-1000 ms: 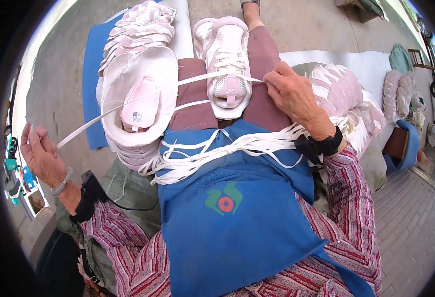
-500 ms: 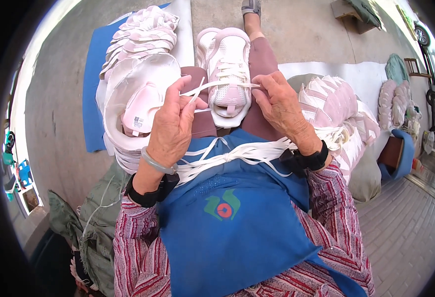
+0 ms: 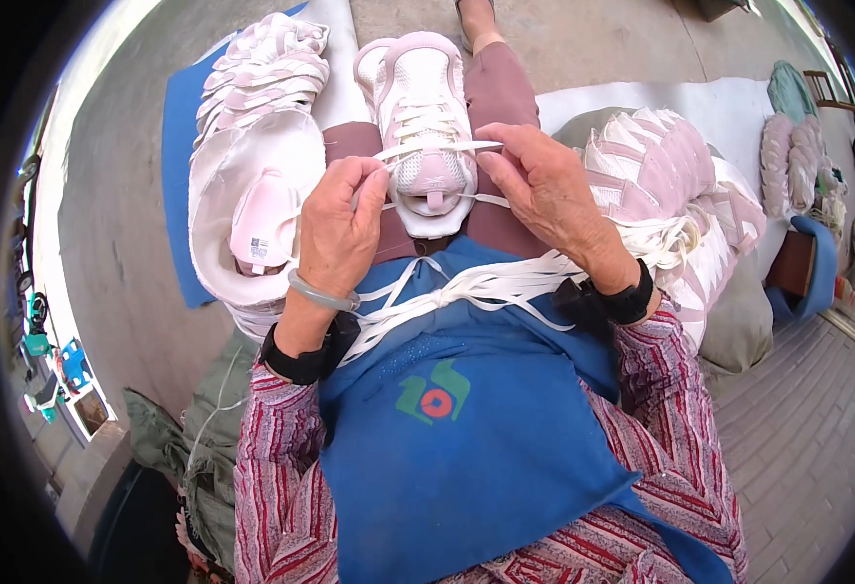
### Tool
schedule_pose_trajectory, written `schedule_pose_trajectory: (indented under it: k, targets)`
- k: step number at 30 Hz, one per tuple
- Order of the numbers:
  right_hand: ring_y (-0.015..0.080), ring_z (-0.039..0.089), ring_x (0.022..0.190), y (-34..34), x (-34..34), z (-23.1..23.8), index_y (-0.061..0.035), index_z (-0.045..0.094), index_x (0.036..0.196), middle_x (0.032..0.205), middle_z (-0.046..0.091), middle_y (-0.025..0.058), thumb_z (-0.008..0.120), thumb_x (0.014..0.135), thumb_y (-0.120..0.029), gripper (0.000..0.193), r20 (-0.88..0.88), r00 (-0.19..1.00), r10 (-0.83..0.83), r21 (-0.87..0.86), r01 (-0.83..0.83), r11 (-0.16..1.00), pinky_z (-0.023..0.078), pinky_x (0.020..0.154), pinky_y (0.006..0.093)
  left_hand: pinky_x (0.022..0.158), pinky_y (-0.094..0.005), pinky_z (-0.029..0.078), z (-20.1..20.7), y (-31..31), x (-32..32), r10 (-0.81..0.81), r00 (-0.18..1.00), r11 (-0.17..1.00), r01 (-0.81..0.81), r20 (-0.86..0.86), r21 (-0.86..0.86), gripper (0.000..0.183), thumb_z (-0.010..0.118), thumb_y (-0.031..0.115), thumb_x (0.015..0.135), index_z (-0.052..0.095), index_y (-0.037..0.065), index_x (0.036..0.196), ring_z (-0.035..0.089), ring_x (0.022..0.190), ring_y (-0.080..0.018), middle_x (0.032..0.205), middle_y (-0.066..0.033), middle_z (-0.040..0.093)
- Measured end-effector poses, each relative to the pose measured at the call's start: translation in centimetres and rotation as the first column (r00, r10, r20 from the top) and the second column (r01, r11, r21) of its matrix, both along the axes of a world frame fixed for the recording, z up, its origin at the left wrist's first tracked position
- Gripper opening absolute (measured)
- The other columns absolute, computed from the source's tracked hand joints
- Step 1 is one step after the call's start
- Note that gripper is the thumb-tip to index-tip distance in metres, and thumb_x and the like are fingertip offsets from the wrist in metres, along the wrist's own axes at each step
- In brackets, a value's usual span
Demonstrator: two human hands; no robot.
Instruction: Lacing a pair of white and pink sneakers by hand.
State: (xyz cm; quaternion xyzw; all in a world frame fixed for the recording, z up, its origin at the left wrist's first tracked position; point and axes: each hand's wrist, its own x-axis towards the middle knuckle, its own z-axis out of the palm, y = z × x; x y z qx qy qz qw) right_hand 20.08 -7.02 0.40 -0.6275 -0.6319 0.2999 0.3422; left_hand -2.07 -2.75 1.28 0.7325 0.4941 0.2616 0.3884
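Note:
A pale pink and white shoe upper [image 3: 426, 83], partly laced, rests between my legs with its heel toward me. Across its tongue a white shoelace [image 3: 447, 147] is stretched between my hands. My left hand [image 3: 342, 209] pinches the lace between thumb and forefinger on the left of the shoe. On the other side my right hand [image 3: 549, 185] pinches it too, with a second strand running below the thumb. A bundle of loose white laces [image 3: 486, 282] lies knotted across my blue apron [image 3: 466, 467].
To the left, stacked uppers [image 3: 267, 73] stand behind a white tub-like container [image 3: 215, 175] holding a pink insole-shaped piece [image 3: 262, 219]. More pink uppers [image 3: 647, 161] are piled at my right, on a bag. Green cloth [image 3: 215, 419] lies at lower left.
The view has shifted slightly to the right. My left hand has drawn the lace end in close to the shoe, and the lace now lies straight across the tongue between both hands.

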Motion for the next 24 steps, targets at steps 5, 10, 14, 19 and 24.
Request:
schedule_pose_trajectory:
  k: [5,10,14,19,24]
  targets:
    - [0.0328,0.062,0.078,2.0,-1.7,-1.0,-0.0023,0.064,0.092,0.084,0.061,0.0157,0.061,0.084,-0.016,0.016,0.151,0.986,-0.070,0.106,0.054,0.993,0.049,0.070,0.0404,0.066,-0.0348,0.047,-1.4,1.8,0.8,-0.005,0.985,0.989,0.031,-0.170,0.147,0.019,0.048,0.018,0.097,0.056,0.001,0.096,0.059,0.071,-0.0271,0.080,-0.0158,0.061]
    - [0.0340,0.062,0.076,2.5,-2.4,-1.6,-0.0020,0.063,0.082,0.081,0.061,0.0160,0.061,0.080,-0.014,0.013,0.204,0.973,-0.106,0.101,0.087,0.991,0.049,0.068,0.0415,0.067,-0.0470,0.044,-2.3,2.5,0.5,-0.004,0.962,1.000,-0.003,-0.272,-0.026,0.021,0.046,0.020,0.095,0.052,0.000,0.092,0.057,0.078,-0.0442,0.082,-0.0233,0.058]
    - [0.0349,0.062,0.072,2.9,-2.2,-2.1,-0.0015,0.063,0.078,0.078,0.061,0.0170,0.060,0.079,-0.014,0.013,0.216,0.967,-0.136,0.114,0.113,0.987,0.050,0.066,0.0434,0.068,-0.0461,0.045,-2.2,2.9,0.2,-0.055,0.977,0.998,0.048,-0.205,-0.039,0.023,0.049,0.022,0.094,0.053,0.000,0.090,0.057,0.078,-0.0438,0.081,-0.0233,0.060]
    - [0.0296,0.062,0.069,3.8,-2.5,-2.7,-0.0010,0.064,0.082,0.075,0.063,0.0152,0.059,0.079,-0.015,0.015,0.300,0.948,-0.104,0.185,0.049,0.982,0.049,0.065,0.0371,0.070,-0.0415,0.046,-1.8,3.3,-0.3,-0.102,0.966,0.993,0.085,-0.239,-0.078,0.025,0.054,0.024,0.092,0.057,-0.001,0.091,0.058,0.077,-0.0387,0.081,-0.0217,0.061]
    - [0.0348,0.064,0.069,4.8,-0.3,-2.8,0.0002,0.064,0.078,0.071,0.064,0.0188,0.055,0.077,-0.017,0.019,0.060,0.998,-0.001,-0.240,0.015,0.971,0.051,0.066,0.0397,0.067,-0.0329,0.044,-1.6,3.2,-1.2,-0.124,0.985,0.982,0.104,-0.120,-0.155,0.024,0.057,0.024,0.091,0.060,0.001,0.093,0.054,0.071,-0.0237,0.077,-0.0122,0.059]
